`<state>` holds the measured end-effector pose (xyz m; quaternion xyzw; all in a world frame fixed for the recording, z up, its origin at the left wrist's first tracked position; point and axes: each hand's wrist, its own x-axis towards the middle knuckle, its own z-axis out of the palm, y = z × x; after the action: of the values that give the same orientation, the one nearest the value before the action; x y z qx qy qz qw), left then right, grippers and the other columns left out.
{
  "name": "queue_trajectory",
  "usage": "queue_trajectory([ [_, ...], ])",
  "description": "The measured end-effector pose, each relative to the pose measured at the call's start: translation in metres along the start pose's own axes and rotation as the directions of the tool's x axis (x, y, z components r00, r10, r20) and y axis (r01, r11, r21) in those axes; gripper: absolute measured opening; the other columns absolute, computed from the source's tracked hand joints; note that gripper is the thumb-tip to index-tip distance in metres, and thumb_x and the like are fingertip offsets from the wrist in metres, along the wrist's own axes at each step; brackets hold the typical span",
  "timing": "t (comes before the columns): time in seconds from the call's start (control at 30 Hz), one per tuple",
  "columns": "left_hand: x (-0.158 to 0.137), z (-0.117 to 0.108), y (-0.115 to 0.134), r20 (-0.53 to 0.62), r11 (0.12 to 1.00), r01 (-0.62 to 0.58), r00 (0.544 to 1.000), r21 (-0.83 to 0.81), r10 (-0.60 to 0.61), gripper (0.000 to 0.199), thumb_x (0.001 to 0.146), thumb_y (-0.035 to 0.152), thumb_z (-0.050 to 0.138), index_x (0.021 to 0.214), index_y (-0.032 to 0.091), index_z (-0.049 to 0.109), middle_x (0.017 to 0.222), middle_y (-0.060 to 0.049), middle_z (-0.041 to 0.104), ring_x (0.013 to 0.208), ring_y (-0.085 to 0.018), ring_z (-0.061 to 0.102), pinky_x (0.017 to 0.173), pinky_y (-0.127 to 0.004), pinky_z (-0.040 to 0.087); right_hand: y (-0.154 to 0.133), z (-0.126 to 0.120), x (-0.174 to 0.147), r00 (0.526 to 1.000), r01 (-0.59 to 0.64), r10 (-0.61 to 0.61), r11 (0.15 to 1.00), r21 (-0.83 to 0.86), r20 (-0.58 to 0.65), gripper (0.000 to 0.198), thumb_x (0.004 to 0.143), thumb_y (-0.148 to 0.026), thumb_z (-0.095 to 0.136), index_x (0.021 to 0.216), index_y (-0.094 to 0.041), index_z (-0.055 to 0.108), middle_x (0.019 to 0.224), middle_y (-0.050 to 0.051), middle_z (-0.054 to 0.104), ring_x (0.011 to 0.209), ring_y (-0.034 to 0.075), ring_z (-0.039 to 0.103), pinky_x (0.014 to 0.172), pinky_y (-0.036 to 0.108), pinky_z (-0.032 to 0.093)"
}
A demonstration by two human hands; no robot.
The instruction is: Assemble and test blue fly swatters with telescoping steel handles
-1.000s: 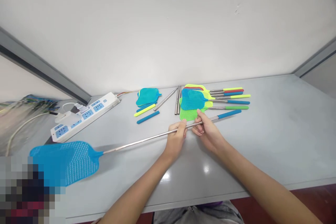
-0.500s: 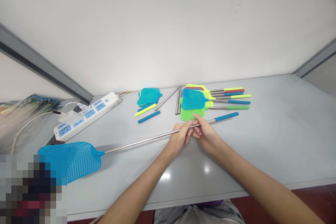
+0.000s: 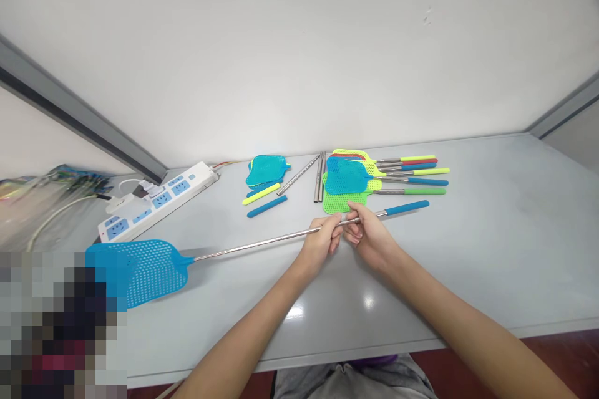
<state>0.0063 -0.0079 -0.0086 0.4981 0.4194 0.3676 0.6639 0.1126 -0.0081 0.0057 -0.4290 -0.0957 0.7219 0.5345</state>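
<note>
A long fly swatter (image 3: 257, 244) with a blue mesh head, a thin metal rod and a blue grip slants across the table. My left hand (image 3: 321, 240) is closed around the middle of its rod. Just right of it, my right hand (image 3: 367, 230) is closed on the thicker part of the rod, short of the blue grip. The swatter's head hangs at the left, its outer end hidden by a blurred patch. Behind my hands lies a pile of finished-looking swatters, with a blue swatter (image 3: 349, 176) on top and a green swatter (image 3: 344, 202) nearest me.
Loose mesh heads (image 3: 267, 169) lie at the back, beside a yellow grip (image 3: 261, 194), a blue grip (image 3: 266, 206) and several metal rods (image 3: 318, 181). A white power strip (image 3: 159, 199) with plugs stands at the left, near plastic-wrapped items (image 3: 70, 206).
The swatter's head has shifted right and slightly up as the rod slid in my hands and looks shorter. My hands have moved slightly apart, both still on the rod.
</note>
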Motion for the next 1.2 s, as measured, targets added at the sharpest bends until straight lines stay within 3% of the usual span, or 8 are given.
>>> queue_trajectory([
  [0.4,0.0003,0.0009,0.0011,-0.009,1.000,-0.003,1.000,0.031,0.003,0.041,0.081,0.036,0.039,0.044,0.018,0.031,0.031,0.006,0.031,0.034,-0.006,0.029,0.043,-0.022,0.025,-0.0021,-0.0028,0.0027,0.998,-0.033,0.034,0.999,0.024,-0.045,0.029,0.076,-0.023,0.050,0.049,-0.016,0.044,0.026,-0.007,0.029,0.027,0.004,0.021,0.029,0.016,0.018],
  [1.2,-0.0016,0.0054,0.0063,-0.033,0.998,0.012,0.999,0.061,-0.010,0.042,0.079,0.036,0.039,0.042,0.019,0.028,0.032,0.006,0.028,0.033,-0.006,0.027,0.040,-0.023,0.022,-0.0094,-0.0036,0.0007,0.993,-0.116,0.116,0.993,0.036,-0.010,0.030,0.077,-0.022,0.046,0.047,-0.017,0.040,0.029,-0.006,0.029,0.030,0.005,0.021,0.030,0.017,0.020],
])
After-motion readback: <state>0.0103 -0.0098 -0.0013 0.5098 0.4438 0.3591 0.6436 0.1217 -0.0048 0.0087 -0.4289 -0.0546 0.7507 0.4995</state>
